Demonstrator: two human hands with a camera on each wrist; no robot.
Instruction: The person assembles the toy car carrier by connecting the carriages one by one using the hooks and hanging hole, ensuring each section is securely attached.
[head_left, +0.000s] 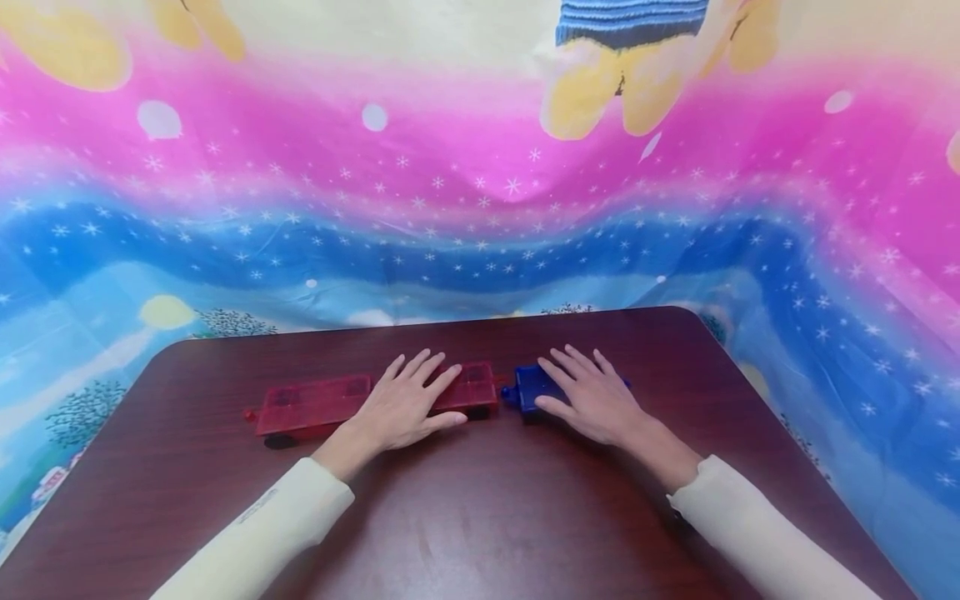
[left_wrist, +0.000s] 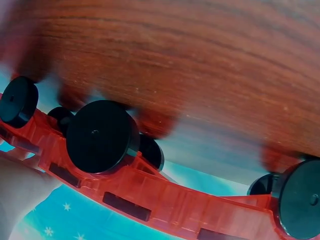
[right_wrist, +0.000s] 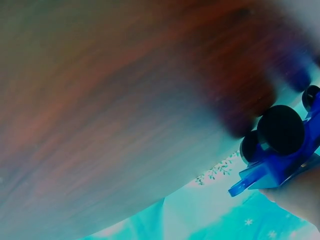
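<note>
1. Where the dark brown table (head_left: 480, 517) nears its far edge, a red toy wagon (head_left: 315, 404) and a blue toy wagon (head_left: 531, 385) stand in a crosswise row, red to the left, blue to the right.

2. My left hand (head_left: 408, 408) lies palm down over the red wagon, its fingers straight, spread and released. Red shows on both sides of the hand; whether it is one long body or two joined pieces, I cannot tell, since my hand covers the middle.

3. My right hand (head_left: 596, 400) lies over the right part of the blue wagon, its fingers likewise straight and released, the thumb toward the wagon's near side.

4. Between my hands, a red coupling (head_left: 502, 380) and a blue knob (head_left: 510, 394) sit close beside each other; I cannot tell whether they are hooked together. Another red knob (head_left: 249, 414) marks the far left end.

5. Left wrist view: black wheels (left_wrist: 100, 135) sit along the clear red body, which bears dark rectangular marks; part of my hand shows at the lower left.

6. Right wrist view: a blue tongue (right_wrist: 245, 182) juts from the wagon's end, beside dark tyres (right_wrist: 281, 129); my hand meets the body at the lower right.

7. Background: pink-and-blue snowflake cloth (head_left: 450, 179); my cream sleeves (head_left: 262, 525) enter from below.
</note>
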